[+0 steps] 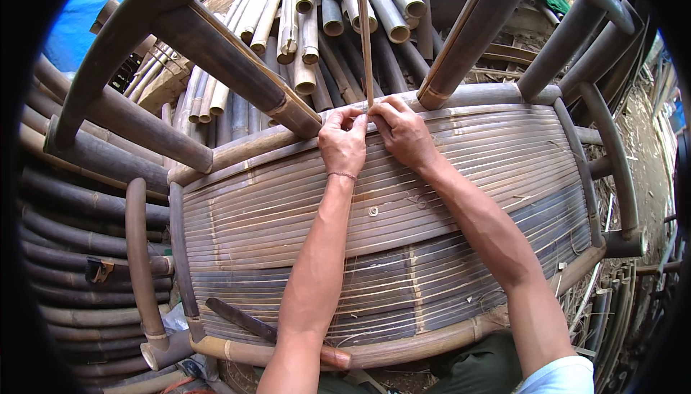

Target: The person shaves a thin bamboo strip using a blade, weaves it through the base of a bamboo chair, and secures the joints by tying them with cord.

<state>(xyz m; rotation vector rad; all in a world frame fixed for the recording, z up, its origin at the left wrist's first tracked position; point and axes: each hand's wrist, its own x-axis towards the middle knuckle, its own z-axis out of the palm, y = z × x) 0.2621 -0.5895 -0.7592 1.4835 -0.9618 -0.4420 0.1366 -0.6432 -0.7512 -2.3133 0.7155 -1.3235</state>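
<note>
Forearms [315, 272] above bamboo bench [266, 228], left fingers [348, 116] and right fingers [391, 111] pinched (on what, unclear) at upright strip [364, 34].

Beyond the left hand [344, 142], cut bamboo poles [288, 23] lie heaped, with a blue sheet [93, 16] farther left. Dark poles [93, 200] line its left side. Brightly lit, littered ground [653, 178] spreads well right of the right hand [407, 135].
</note>
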